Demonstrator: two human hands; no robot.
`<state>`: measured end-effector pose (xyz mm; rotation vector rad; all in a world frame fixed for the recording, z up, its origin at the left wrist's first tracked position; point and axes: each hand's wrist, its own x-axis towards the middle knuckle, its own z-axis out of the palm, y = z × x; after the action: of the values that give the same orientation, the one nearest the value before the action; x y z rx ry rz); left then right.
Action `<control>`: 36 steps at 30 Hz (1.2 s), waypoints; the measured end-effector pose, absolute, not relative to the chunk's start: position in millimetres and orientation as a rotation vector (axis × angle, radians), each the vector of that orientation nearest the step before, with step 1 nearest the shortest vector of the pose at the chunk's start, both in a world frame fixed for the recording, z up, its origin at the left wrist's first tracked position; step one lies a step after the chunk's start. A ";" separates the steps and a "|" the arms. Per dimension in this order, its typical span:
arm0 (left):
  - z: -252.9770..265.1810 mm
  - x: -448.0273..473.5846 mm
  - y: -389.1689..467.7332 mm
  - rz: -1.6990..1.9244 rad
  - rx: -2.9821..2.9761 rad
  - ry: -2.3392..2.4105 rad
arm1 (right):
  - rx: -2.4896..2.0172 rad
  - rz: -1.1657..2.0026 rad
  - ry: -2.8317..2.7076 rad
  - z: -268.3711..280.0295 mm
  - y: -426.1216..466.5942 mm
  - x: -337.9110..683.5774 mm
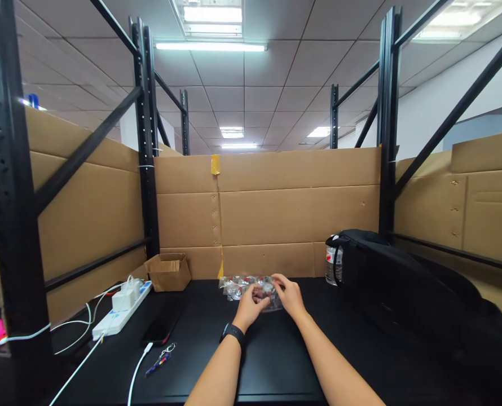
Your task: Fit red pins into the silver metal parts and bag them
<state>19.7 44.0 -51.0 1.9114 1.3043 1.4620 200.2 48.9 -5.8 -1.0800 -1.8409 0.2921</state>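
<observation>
A group of clear, crinkled plastic packets [233, 288] with small red marks lies at the back of the black tabletop, near the cardboard wall. What is inside them is too small to make out. My left hand [250, 309], a dark watch on its wrist, has its fingers and thumb curled around the plastic at the packets' front. From the right, my right hand [290, 296] bends its fingers and thumb onto the packets' right end. The fingers partly hide the plastic between both hands.
Left on the black tabletop [208, 349] are an open cardboard box [168, 273], a white power strip [123, 311], a dark phone [160, 330], a white cable [138, 369] and keys [162, 358]. Right stand a black bag [403, 304] and a water bottle [330, 265]. Cardboard walls [276, 214] enclose the surface.
</observation>
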 end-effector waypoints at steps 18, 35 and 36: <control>-26.6 24.8 23.3 1.702 1.765 1.331 | -0.826 0.820 -1.325 -12.0 53.5 201.7; -33.1 32.0 21.3 1.600 1.726 1.401 | -0.761 0.974 -1.415 -12.8 51.6 205.9; -32.5 32.0 20.9 1.600 1.707 1.389 | -0.766 1.006 -1.398 -14.1 52.2 206.5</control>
<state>32.0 20.9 -32.5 1.7073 1.3888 1.5997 206.5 52.2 -14.1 -0.7664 -1.3980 1.0060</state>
